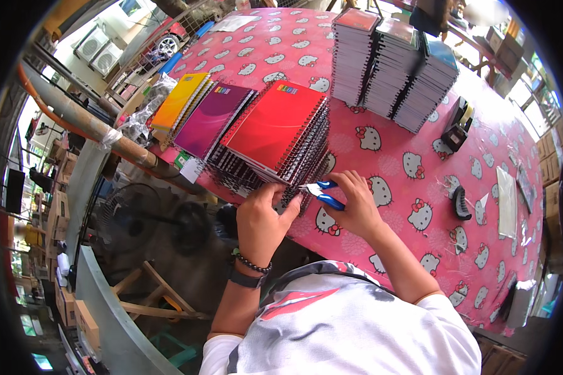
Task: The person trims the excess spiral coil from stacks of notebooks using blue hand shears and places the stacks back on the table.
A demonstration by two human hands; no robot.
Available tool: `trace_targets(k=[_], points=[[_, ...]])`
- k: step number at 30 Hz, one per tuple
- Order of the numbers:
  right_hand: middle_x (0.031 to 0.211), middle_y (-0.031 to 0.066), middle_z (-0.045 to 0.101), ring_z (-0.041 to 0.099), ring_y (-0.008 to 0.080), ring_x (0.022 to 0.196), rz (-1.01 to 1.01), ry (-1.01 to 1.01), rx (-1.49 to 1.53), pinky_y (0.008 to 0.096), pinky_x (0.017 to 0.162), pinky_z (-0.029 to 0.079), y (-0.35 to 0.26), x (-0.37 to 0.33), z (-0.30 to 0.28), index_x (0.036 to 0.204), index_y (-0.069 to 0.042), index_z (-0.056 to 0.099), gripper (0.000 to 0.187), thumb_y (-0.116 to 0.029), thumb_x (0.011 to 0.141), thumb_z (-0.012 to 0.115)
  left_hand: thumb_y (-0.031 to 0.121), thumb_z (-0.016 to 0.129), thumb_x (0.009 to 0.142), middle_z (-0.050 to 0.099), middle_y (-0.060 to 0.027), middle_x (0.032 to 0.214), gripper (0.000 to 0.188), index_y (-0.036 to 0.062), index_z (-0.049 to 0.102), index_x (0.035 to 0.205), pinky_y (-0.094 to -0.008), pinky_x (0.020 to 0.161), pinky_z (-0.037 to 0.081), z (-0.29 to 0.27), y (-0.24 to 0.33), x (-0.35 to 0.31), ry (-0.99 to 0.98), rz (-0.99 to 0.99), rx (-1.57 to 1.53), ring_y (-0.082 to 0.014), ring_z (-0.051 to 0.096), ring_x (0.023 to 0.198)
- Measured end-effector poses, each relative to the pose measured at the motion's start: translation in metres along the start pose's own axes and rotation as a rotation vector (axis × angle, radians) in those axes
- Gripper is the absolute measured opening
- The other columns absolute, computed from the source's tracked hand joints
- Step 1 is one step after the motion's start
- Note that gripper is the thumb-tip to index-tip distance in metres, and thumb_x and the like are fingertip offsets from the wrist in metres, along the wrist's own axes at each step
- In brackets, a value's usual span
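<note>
My right hand [358, 205] is wrapped round the blue-handled wire cutters [331, 201], whose jaws point left at a notebook's wire coil. At the near corner of the stack, my left hand [256, 215] pinches the coil edge of a spiral notebook, fingers and thumb on either side. A red spiral notebook [275, 125] tops that stack, its black coils facing right. Just left of it lies a stack topped by a purple spiral notebook [214, 119]. Yellow spiral notebooks [180, 103] sit further left. Exactly what the cutter tips touch is too small to tell.
Three tall stacks of spiral notebooks [378, 69] stand at the back right of the pink patterned table [388, 165]. A black tape dispenser [458, 125] and a black comb-like object [461, 203] lie on the right. A metal pipe [128, 147] runs along the left; a fan [131, 215] stands below.
</note>
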State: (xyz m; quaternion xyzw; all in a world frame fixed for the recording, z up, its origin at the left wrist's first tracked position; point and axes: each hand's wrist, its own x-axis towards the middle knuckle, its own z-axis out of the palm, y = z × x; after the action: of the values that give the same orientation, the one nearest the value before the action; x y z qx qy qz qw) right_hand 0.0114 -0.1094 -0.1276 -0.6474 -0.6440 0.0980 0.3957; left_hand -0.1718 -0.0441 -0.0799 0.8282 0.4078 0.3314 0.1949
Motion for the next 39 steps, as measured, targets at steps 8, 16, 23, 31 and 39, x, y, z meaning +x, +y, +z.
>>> trace_targets(k=[8,16,23,31,39], points=[[0.087,0.0076,0.057,0.054,0.0268,0.088,-0.072,-0.008,-0.134,0.0374,0.077,0.041,0.000,0.007,-0.002,0.100,-0.007,0.056,0.048,-0.013,0.057,0.074,0.017,0.071,0.077,0.065,-0.0143,0.072,0.019,0.0014,0.065,0.085,-0.0359,0.058,0.049,0.002,0.003,0.004,-0.043,-0.082,0.014,-0.0276,0.065,0.064],[0.083,0.0089,0.057,0.055,0.0284,0.083,-0.102,0.134,-0.141,0.0394,0.073,0.043,-0.005,0.006,-0.013,0.097,-0.005,0.057,0.044,-0.011,0.056,0.073,0.016,0.072,0.077,0.065,-0.0124,0.065,0.018,-0.0004,0.066,0.082,-0.0312,0.054,0.048,0.000,0.006,0.006,-0.038,-0.126,-0.017,-0.0222,0.064,0.056],[0.083,0.0088,0.058,0.056,0.0286,0.083,-0.042,-0.046,-0.080,0.0393,0.073,0.044,-0.001,0.010,-0.005,0.095,-0.005,0.057,0.042,-0.009,0.057,0.073,0.013,0.073,0.079,0.063,-0.0087,0.060,0.021,-0.0066,0.066,0.082,-0.0238,0.051,0.045,0.000,0.004,0.006,-0.030,-0.084,-0.022,-0.0094,0.058,0.052],[0.086,0.0089,0.058,0.055,0.0282,0.084,-0.096,0.014,-0.138,0.0386,0.075,0.044,0.006,0.006,-0.009,0.098,-0.005,0.057,0.046,-0.012,0.056,0.075,0.012,0.073,0.079,0.062,-0.0044,0.061,0.021,-0.0067,0.066,0.084,-0.0221,0.052,0.044,-0.005,0.004,0.003,-0.076,-0.186,-0.090,-0.0059,0.054,0.054],[0.089,0.0079,0.058,0.055,0.0257,0.090,-0.055,-0.082,-0.118,0.0378,0.081,0.042,0.001,0.008,-0.005,0.101,-0.007,0.058,0.047,-0.016,0.057,0.074,0.012,0.072,0.080,0.064,-0.0050,0.063,0.020,-0.0066,0.066,0.087,-0.0217,0.053,0.044,-0.003,0.000,0.002,-0.082,-0.176,-0.115,-0.0052,0.054,0.055]])
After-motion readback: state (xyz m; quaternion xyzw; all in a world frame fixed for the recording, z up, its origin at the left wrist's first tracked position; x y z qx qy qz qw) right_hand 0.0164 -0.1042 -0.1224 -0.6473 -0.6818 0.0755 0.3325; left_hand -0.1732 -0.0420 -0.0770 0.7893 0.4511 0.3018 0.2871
